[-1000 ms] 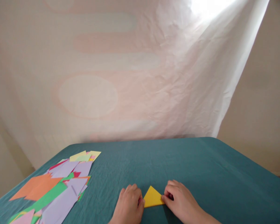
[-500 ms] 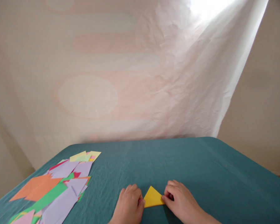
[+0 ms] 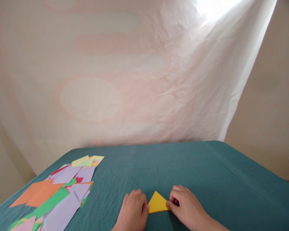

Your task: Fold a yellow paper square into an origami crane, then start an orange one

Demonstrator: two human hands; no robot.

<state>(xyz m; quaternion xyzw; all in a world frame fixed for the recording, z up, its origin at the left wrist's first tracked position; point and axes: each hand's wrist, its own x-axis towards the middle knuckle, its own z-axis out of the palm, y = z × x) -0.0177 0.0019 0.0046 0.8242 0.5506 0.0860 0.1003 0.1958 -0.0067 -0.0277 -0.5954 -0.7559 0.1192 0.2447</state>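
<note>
Head view: person's own two hands, low centre.
Yellow triangle (image 3: 157, 203): flat on teal tablecloth (image 3: 207, 173), btwn both hands.
Left hand (image 3: 134, 210): fingers curled, thumb tip at its left corner; gripping or just touching, can't tell.
Right hand (image 3: 186, 208): thumb + forefinger pinched on its right corner.
Paper pile (image 3: 60, 192): mixed colours, far left, well apart.

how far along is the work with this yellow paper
Done: the yellow paper lies on the teal cloth as a flat triangle. In hand: the left hand and right hand touch its two lower corners; whether either has a grip is unclear. Left: the pile of coloured sheets at the left lies loose, away from both hands.
</note>
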